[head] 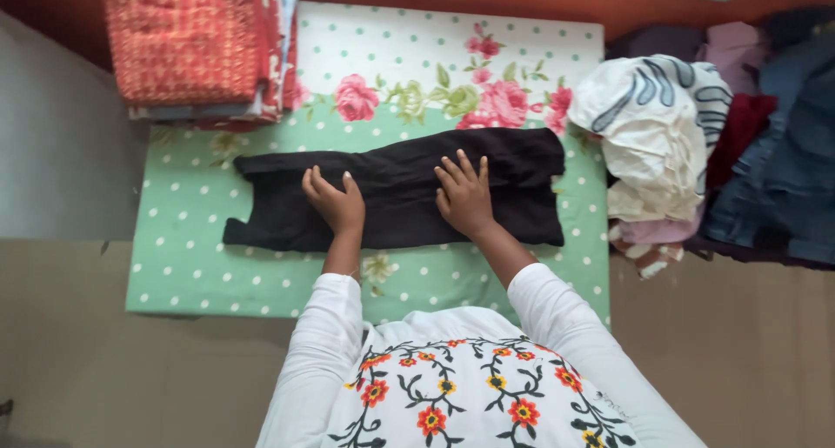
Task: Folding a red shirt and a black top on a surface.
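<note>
Head view: I see both hands pressed flat on a black garment [396, 191] that lies stretched lengthwise across a green polka-dot floral mat [191, 270]. My left hand [335, 200] rests near the garment's middle, toward its flared end, fingers [313, 177] loosely together and laid flat, gripping nothing. My right hand [465, 196] sits just beside it, fingers [459, 165] spread apart, palm down on the cloth.

I judge this to be the smoothing stage of a fold: the garment is already narrowed into a long band, and the next move would call for taking one end and bringing it over the other.

Beyond the garment's far left corner sits a stack of folded red patterned cloth [196, 39]. Off its right end, a loose heap of clothes [687, 143], with a white piece on top, spills close to the garment and could crowd a fold from that end.
</note>
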